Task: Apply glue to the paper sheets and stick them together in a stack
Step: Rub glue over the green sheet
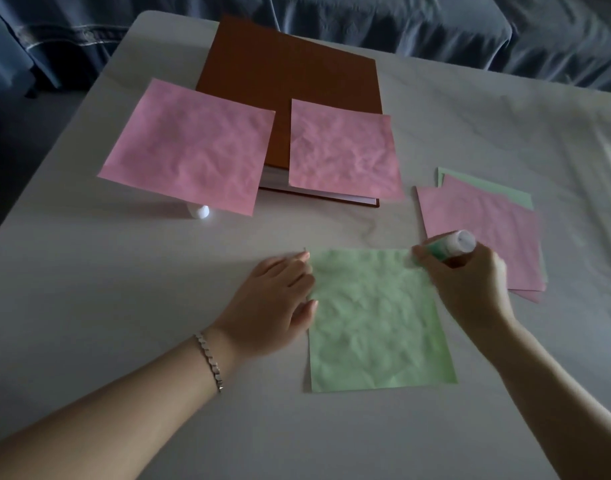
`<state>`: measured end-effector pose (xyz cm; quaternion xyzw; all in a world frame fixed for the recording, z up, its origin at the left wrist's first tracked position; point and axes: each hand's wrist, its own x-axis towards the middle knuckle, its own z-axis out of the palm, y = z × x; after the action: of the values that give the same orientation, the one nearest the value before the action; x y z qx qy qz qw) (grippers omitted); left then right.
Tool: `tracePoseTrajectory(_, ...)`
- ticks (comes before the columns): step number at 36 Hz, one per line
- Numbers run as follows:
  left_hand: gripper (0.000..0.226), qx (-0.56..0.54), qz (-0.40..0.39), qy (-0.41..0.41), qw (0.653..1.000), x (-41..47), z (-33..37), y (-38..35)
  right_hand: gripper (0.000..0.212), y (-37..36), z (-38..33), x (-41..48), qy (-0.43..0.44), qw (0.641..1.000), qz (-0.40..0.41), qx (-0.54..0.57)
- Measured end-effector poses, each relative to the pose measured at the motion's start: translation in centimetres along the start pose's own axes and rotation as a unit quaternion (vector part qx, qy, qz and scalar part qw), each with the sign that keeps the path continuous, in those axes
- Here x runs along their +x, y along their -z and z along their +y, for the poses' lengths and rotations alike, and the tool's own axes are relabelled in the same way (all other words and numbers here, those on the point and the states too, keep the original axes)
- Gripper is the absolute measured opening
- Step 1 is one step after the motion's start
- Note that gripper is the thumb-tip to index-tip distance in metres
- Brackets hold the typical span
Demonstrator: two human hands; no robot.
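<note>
A crumpled green paper sheet (pixel 376 323) lies flat on the table in front of me. My left hand (pixel 276 303) rests with spread fingers on its left edge, holding it down. My right hand (pixel 470 285) grips a green-and-white glue stick (pixel 449 245), its tip pressed to the sheet's top right corner. Right of that lies a stack of pink sheets (pixel 487 233) with a green sheet (pixel 494 190) under it. Two single pink sheets (pixel 189 147) (pixel 343 150) lie farther back, partly on a book.
A brown closed book (pixel 290 71) sits at the back of the white table (pixel 124 289). A white cap (pixel 199 212) peeks from under the left pink sheet. Blue fabric (pixel 435 22) lies beyond the table's far edge.
</note>
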<state>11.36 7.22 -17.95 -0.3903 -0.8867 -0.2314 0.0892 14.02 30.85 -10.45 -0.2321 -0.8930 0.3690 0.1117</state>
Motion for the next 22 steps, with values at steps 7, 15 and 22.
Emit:
tracePoseTrajectory(7,0.025,0.005,-0.002,0.000,1.000,0.1,0.0,0.1,0.012,-3.6,-1.4,-3.0,0.063,0.993,-0.095,-0.007)
tracePoseTrajectory(15,0.028,0.016,-0.002,0.003,1.000,0.2,-0.1,0.0,0.014,-2.2,0.6,-1.9,0.041,0.998,-0.049,-0.022)
tracePoseTrajectory(22,0.030,0.019,-0.007,0.005,1.000,0.2,0.2,0.2,0.013,0.8,1.8,-0.8,0.024,0.998,-0.008,-0.065)
